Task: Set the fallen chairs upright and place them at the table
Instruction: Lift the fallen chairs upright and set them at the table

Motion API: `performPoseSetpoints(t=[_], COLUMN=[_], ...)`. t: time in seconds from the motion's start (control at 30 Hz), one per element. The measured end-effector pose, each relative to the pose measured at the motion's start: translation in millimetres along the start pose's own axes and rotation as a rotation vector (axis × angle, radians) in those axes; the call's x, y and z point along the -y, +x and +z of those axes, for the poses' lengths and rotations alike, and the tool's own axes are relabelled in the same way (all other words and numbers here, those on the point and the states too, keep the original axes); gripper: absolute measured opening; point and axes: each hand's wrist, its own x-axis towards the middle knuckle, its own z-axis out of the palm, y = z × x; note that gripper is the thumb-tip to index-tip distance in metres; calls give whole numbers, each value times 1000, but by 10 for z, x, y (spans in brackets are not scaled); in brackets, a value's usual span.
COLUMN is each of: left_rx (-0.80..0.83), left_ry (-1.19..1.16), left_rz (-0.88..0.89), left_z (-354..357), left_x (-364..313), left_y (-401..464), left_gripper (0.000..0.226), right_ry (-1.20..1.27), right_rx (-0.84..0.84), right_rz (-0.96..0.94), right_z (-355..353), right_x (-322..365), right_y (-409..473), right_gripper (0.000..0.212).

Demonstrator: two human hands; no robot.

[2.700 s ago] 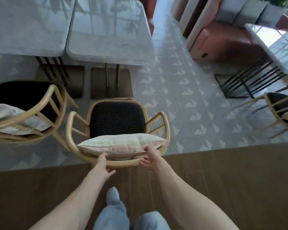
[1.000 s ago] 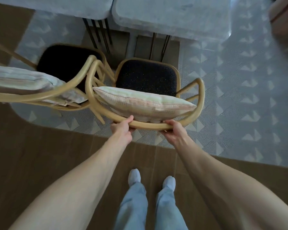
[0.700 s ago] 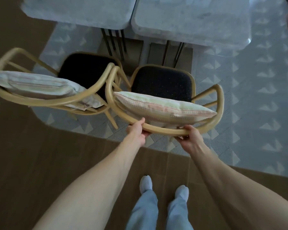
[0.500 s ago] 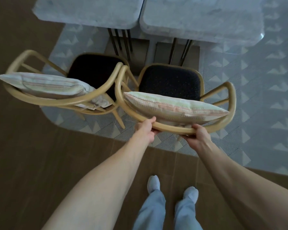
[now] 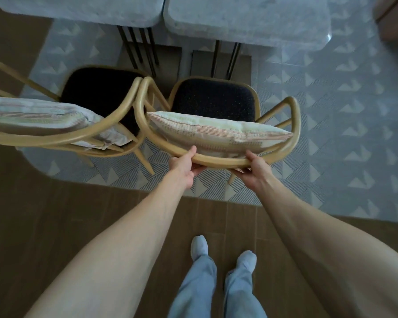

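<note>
Two tables [image 5: 246,21] stand side by side at the far end. Two chairs stand next to each other in front of them, the left chair [image 5: 97,92] touching the right chair [image 5: 213,98]. A pillow [image 5: 216,130] lies against each chair's back. Both hands hold the right chair's back rail, left hand [image 5: 185,167] beside right hand [image 5: 254,169].

Both hands are now gripping the right chair [image 5: 218,160] by its curved back rail. It is sliding left, its armrest now touching the left chair [image 5: 62,138], closer under the bench [image 5: 246,19].
</note>
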Motion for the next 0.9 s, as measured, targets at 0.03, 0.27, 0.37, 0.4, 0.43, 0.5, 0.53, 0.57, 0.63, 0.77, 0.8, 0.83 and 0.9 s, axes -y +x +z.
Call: performPoseSetpoints(t=[0.03,0.27,0.37,0.4,0.43,0.5,0.53,0.57,0.63,0.77,0.8,0.83,0.9], left_rx=[0,-264,-87,6,95,273,363,434,593,885,950,1011,1128], left_ry=[13,295,401,438,463,514,537,547,549,634,635,630,607], left_rz=[10,152,316,377,443,564,620,666,728,849,855,854,838], left_z=[4,129,338,448,554,797,939,1054,1313,1715,1780,1826,1834], left_x=[29,322,339,325,291,269,294,309,455,1073,1308,1563,2116], left_y=[-38,-595,-998,-1170,-1329,-1684,-1881,-2053,-2470,-3408,-3659,-3911,-4417], left_gripper=[37,20,17,18,19,22,24,27,30,43,41,39,34], right_ry=[-11,-361,-333,-300,-277,-235,-202,-164,-75,10,30,55,126], right_rx=[4,-103,-41,-9,24,76,83,87,85,13,-20,-52,-116], right_rz=[-8,-98,-241,-301,-364,-499,-571,-632,-769,-1041,-1104,-1157,-1238], right_z=[-16,-184,-257,-304,-342,-516,-658,-775,-1154,-2155,-2477,-2811,-3486], right_x=[12,53,170,253,342,553,686,799,1034,1320,1332,1322,1214], right_y=[-37,-500,-865,-1012,-1144,-1431,-1597,-1743,-2112,-3000,-3242,-3481,-3952], right_gripper=[39,23,15,17,20,22,24,26,25,23,23,24,28])
